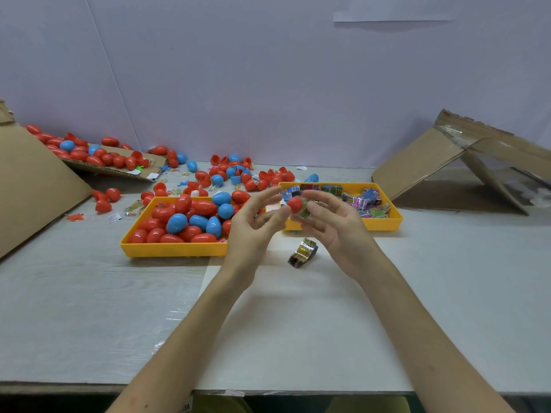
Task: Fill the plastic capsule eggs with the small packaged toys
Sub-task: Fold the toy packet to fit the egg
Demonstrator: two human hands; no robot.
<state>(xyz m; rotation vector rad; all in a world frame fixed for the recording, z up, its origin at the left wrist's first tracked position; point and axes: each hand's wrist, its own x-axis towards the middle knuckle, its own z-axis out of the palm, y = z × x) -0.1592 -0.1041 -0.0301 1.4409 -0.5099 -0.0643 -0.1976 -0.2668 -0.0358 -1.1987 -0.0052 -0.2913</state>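
This is a small packing workplace, a bench for hand assembly, not a home. A plain white table (pixel 89 308) stands against a bare pale wall (pixel 268 70). On it, two yellow trays keep the stock sorted: the left tray (pixel 167 250) is full of red and blue capsule eggs (pixel 179 222), and the right tray (pixel 387 223) holds small packaged toys (pixel 366 201). Opened cardboard boxes (pixel 29 186) lie at both sides, and many more eggs are spilled loosely along the back of the table.
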